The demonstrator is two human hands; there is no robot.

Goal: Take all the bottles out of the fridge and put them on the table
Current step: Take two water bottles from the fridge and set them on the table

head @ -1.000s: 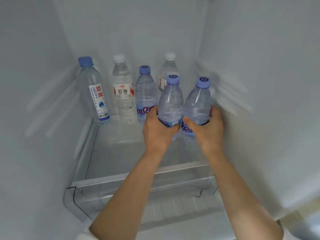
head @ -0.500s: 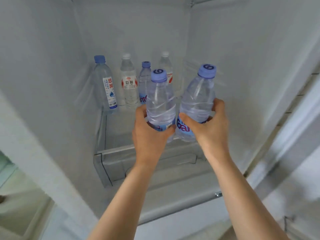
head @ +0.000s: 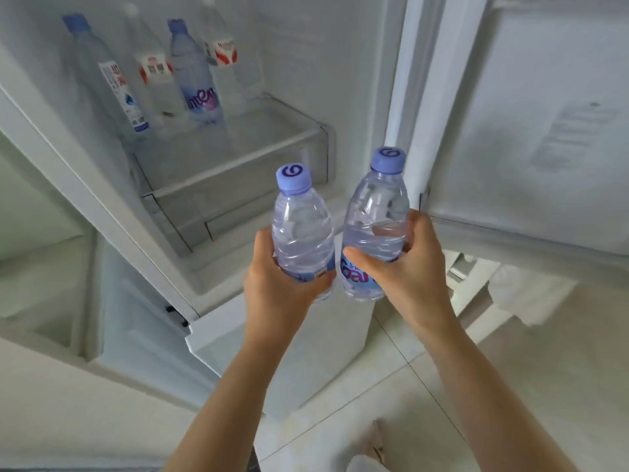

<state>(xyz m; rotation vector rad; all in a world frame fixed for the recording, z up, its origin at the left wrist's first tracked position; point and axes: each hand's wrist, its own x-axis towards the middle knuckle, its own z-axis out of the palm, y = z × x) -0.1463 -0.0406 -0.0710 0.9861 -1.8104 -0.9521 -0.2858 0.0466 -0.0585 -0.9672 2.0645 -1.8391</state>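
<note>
The left hand (head: pixel 279 284) grips one small water bottle (head: pixel 303 233) around its lower half, fingers wrapped from behind and the thumb lying along the near side. The right hand (head: pixel 408 267) holds a second bottle (head: pixel 374 226) of the same make at its waist, the thumb pressed across the front just above the label and the fingers curled round the far side. Both bottles are upright, lilac caps up, just beside each other and out in front of the open fridge (head: pixel 391 97), over the pale tiled floor (head: pixel 425 386).

Holding low on the body looks sensible: these thin-walled bottles flex near the middle (the ribbed plastic shows it), and a low grip keeps the weight of the water settled in the palm. Taking one in each hand probably halves the trips.

Four bottles remain at the back of the glass shelf (head: pixel 238 151): a tall one with a blue cap and white label (head: pixel 112 83), a clear one with a red-and-white label (head: pixel 153 69), a lilac-capped one (head: pixel 194 73), and another with a red-and-white label (head: pixel 221 56) behind it. They are blurred, so the print cannot be read.

No desk is in view, so the carry is only partly done; I judge the person must turn away from the fridge to find it, then come back for the rest.
</note>
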